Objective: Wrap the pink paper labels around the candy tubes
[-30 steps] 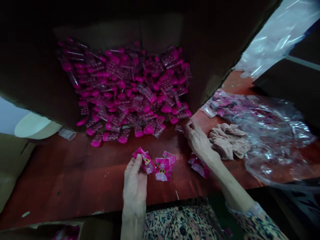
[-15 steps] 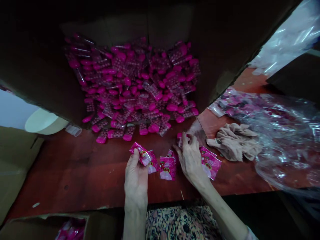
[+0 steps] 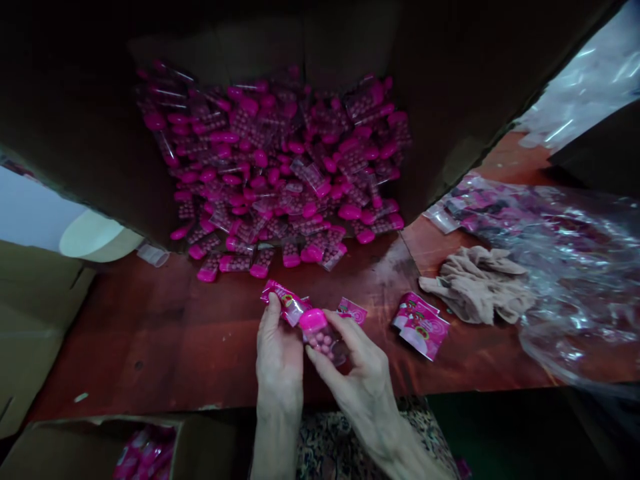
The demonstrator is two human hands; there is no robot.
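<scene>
My left hand [image 3: 281, 363] pinches a pink printed plastic sleeve [image 3: 287, 302] between thumb and fingers. Between the thumb and fingers of my right hand [image 3: 367, 380] is a small clear bottle [image 3: 314, 321] with a pink cap, filled with pink balls. Its capped end points toward the sleeve and lies close beside it; whether they touch I cannot tell. Behind my right fingertips another pink sleeve [image 3: 353, 310] lies partly hidden on the red table [image 3: 200, 347]. Farther right rest a few more flat sleeves [image 3: 423, 328].
A large tipped carton [image 3: 443, 147] holds a heap of similar bottles [image 3: 295, 180], some spilling onto the table. To the right are a crumpled beige cloth [image 3: 480, 283] and a clear plastic bag [image 3: 575, 287]. A white bowl [image 3: 97, 237] stands left; a lower box [image 3: 200, 447] holds pink packs.
My right hand has come left and toward me from near the carton, bringing a bottle up to the sleeve. My left hand keeps holding the sleeve. The view has shifted slightly.
</scene>
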